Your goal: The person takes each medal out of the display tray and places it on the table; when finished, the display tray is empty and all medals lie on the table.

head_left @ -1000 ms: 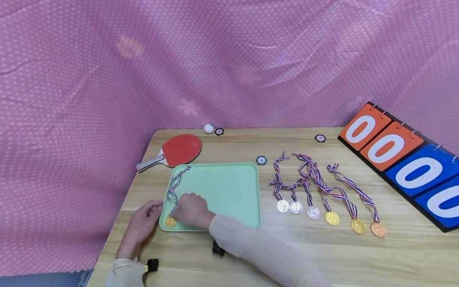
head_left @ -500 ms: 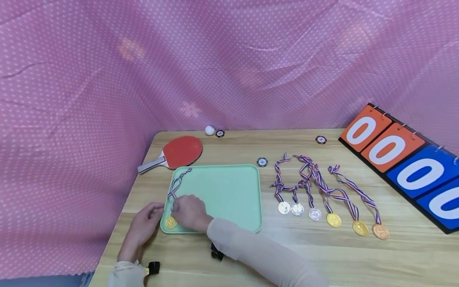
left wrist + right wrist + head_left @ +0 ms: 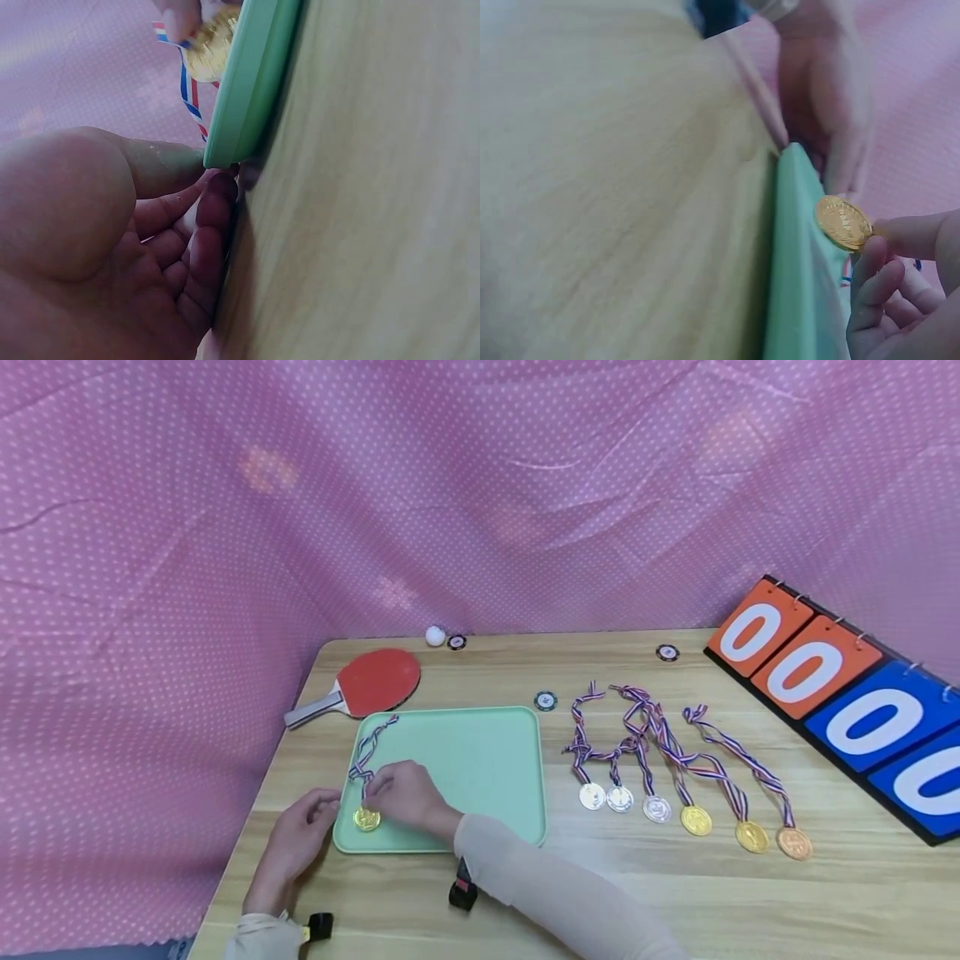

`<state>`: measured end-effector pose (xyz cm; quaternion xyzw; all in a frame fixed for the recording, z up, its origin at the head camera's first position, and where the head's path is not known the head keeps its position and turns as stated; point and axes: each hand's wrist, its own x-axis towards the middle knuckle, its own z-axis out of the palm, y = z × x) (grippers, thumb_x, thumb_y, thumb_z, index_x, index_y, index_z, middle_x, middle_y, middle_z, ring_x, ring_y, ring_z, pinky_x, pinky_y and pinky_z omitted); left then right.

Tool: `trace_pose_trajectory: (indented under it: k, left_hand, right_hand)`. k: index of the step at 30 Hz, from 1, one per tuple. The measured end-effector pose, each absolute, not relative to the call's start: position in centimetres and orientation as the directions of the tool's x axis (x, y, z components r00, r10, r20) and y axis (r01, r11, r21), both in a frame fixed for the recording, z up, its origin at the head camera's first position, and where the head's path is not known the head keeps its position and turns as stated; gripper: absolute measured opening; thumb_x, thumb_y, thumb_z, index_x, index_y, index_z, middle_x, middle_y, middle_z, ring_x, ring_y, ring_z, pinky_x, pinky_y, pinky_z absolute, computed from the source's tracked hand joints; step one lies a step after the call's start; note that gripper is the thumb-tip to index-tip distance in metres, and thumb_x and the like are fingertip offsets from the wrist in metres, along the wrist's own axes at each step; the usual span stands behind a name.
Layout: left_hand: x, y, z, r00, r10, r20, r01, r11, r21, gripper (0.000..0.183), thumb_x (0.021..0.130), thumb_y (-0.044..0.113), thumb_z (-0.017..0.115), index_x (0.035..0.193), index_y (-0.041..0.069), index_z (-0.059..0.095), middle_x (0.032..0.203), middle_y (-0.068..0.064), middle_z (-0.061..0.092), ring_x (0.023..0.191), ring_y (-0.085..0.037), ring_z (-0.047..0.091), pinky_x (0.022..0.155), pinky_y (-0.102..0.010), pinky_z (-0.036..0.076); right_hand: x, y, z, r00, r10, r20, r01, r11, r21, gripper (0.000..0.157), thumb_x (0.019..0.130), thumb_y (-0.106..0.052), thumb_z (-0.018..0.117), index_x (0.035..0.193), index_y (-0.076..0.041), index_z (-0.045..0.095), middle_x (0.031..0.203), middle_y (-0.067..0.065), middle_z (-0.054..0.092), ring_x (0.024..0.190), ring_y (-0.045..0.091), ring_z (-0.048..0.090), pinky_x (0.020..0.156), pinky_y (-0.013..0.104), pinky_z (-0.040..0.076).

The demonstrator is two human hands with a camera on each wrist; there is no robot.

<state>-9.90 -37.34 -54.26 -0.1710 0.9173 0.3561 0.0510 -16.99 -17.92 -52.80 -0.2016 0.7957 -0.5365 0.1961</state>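
A gold medal [image 3: 367, 818] on a striped ribbon [image 3: 364, 752] is at the near left of the green tray [image 3: 480, 752]. My right hand [image 3: 406, 795] is over the tray and pinches the medal's top edge between thumb and fingers, as the right wrist view shows, with the gold disc [image 3: 844, 223] tilted up. At the tray's left edge my left hand [image 3: 296, 835] holds the rim; in the left wrist view the thumb [image 3: 169, 166] lies against the tray rim [image 3: 244, 90] and the fingers curl below it. Part of the ribbon is hidden behind my right hand.
Right of the tray lie silver medals [image 3: 619, 798], gold medals [image 3: 696, 820] and a bronze medal [image 3: 793, 843] with tangled ribbons. A red table tennis bat [image 3: 378, 682], a white ball [image 3: 435, 636], chips [image 3: 546, 700] and a flip scoreboard [image 3: 832, 693] surround them.
The gold medal has shifted slightly right and away from the tray's near left corner, with my right hand at its top. My left hand stays at the tray's edge.
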Motion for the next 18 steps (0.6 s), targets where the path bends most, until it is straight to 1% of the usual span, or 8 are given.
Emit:
trace_pose_trajectory:
  k: [2,5,8,13,15,18]
  left_hand:
    - [-9.9,-37.3,-54.3,-0.935,-0.28,-0.217,-0.353,0.688,0.634,0.032,0.102,0.033,0.049,0.126,0.017,0.062,0.11,-0.006,0.065,0.097,-0.016,0.056,0.085,-0.031,0.043]
    - [-9.9,-37.3,-54.3,-0.935,-0.279,-0.22,-0.354,0.687,0.634,0.033,0.102,0.034,0.049,0.127,0.016,0.062,0.111,-0.007,0.065,0.098,-0.017,0.056,0.086,-0.031,0.043]
    - [-9.9,-37.4,-54.3,-0.935,-0.276,-0.223,-0.354,0.692,0.63,0.035,0.102,0.036,0.048,0.128,0.015,0.061,0.112,-0.007,0.064,0.1,-0.018,0.056,0.086,-0.031,0.043]
    - [-10.0,-37.5,-54.5,-0.934,-0.272,-0.23,-0.356,0.699,0.62,0.037,0.102,0.038,0.045,0.129,0.017,0.06,0.114,-0.006,0.064,0.104,-0.019,0.056,0.088,-0.032,0.043]
    - [-10.0,-37.6,-54.5,-0.935,-0.267,-0.234,-0.355,0.7,0.62,0.038,0.102,0.039,0.044,0.129,0.017,0.06,0.115,-0.006,0.064,0.106,-0.02,0.056,0.089,-0.034,0.043]
    - [-9.9,-37.6,-54.6,-0.936,-0.259,-0.24,-0.353,0.701,0.619,0.039,0.103,0.04,0.044,0.13,0.017,0.059,0.117,-0.007,0.064,0.11,-0.022,0.056,0.09,-0.036,0.043]
  right_hand:
    - [-17.1,-17.5,-52.5,-0.833,-0.534,-0.143,-0.05,0.33,-0.943,0.003,0.081,-0.02,0.078,0.083,-0.018,0.076,0.076,-0.013,0.071,0.073,-0.004,0.062,0.072,0.016,0.048]
    - [-17.3,-16.6,-52.0,-0.83,-0.525,-0.189,-0.005,0.346,-0.938,0.004,0.08,-0.024,0.079,0.083,-0.023,0.078,0.078,-0.017,0.072,0.079,-0.004,0.061,0.076,0.018,0.048]
    - [-17.6,-15.3,-51.4,-0.819,-0.536,-0.206,0.004,0.354,-0.935,0.005,0.08,-0.027,0.08,0.084,-0.026,0.079,0.079,-0.017,0.073,0.082,-0.002,0.06,0.076,0.02,0.047]
    - [-18.8,-12.2,-50.0,-0.772,-0.596,-0.221,-0.015,0.364,-0.931,0.007,0.08,-0.028,0.08,0.086,-0.023,0.079,0.08,-0.011,0.074,0.077,0.004,0.059,0.068,0.022,0.047]
    - [-19.4,-10.8,-49.3,-0.756,-0.61,-0.239,-0.016,0.382,-0.924,0.007,0.081,-0.028,0.079,0.086,-0.024,0.079,0.081,-0.011,0.074,0.076,0.006,0.059,0.066,0.023,0.047]
    - [-20.3,-8.6,-47.4,-0.748,-0.611,-0.258,-0.019,0.409,-0.912,0.007,0.081,-0.028,0.079,0.088,-0.026,0.079,0.086,-0.011,0.075,0.079,0.009,0.06,0.069,0.026,0.049]
